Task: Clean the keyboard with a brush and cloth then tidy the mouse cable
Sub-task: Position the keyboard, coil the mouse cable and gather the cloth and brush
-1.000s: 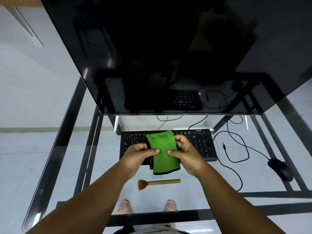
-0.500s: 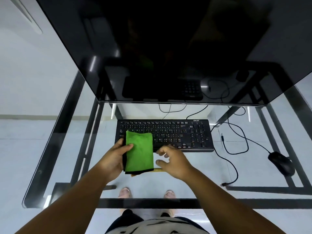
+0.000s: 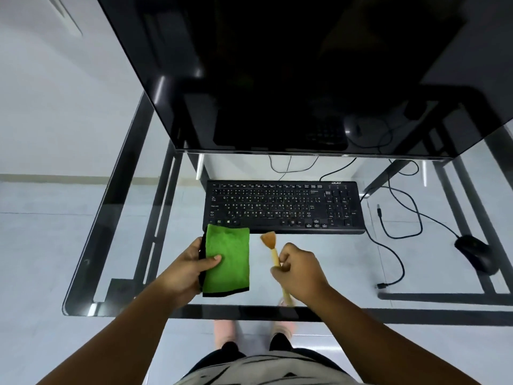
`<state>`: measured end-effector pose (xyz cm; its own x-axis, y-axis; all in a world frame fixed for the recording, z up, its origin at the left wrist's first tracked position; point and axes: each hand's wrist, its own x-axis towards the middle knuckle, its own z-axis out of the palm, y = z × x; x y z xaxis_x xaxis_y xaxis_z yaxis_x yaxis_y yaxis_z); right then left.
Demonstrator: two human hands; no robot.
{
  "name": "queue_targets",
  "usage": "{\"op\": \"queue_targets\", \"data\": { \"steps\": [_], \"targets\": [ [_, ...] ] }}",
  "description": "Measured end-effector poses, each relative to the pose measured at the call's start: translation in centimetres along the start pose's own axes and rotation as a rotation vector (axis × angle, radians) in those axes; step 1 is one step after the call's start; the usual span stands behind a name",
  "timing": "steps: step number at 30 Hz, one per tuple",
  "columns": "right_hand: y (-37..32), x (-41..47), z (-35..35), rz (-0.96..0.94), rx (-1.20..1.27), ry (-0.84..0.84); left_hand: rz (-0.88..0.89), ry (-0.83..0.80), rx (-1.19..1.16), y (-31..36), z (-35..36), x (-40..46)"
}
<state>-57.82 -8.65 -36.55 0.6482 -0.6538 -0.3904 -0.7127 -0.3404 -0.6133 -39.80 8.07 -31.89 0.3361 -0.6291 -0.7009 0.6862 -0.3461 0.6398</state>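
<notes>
A black keyboard [image 3: 283,207] lies on the glass desk [image 3: 116,218] below the monitor. My left hand [image 3: 191,268] grips a folded green cloth [image 3: 227,262] by its left edge, just in front of the keyboard's left end. My right hand [image 3: 299,270] is closed around the wooden handle of a small brush [image 3: 270,243], bristles pointing up toward the keyboard's front edge. A black mouse [image 3: 476,252] sits at the right, its cable [image 3: 399,218] looping loosely across the glass with the plug lying free.
A large dark monitor [image 3: 305,73] overhangs the back of the desk. A second cable end [image 3: 381,286] lies near the front right. Black frame bars show through the glass, and my feet are visible on the floor below.
My left hand has carried the cloth left, off the keyboard. My right hand has let go of the cloth, picked the brush up from the glass and turned it bristles up.
</notes>
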Motion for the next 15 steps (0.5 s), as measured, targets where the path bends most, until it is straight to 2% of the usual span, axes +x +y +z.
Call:
{"op": "queue_targets", "data": {
  "steps": [3,8,11,15],
  "targets": [
    [-0.3,-0.8,0.7,0.107,0.159,0.015,-0.007,-0.001,-0.024,-1.2,0.1,0.8],
    [-1.5,-0.3,1.9,0.167,0.218,0.022,-0.010,0.091,0.064,-3.0,0.3,2.0],
    [-1.9,0.3,2.3,0.190,0.180,0.040,0.029,0.213,0.251,-3.6,0.0,2.5],
    [-2.3,0.5,2.4,0.182,0.108,0.064,0.147,0.415,0.663,-3.6,0.2,2.6]
  ]
}}
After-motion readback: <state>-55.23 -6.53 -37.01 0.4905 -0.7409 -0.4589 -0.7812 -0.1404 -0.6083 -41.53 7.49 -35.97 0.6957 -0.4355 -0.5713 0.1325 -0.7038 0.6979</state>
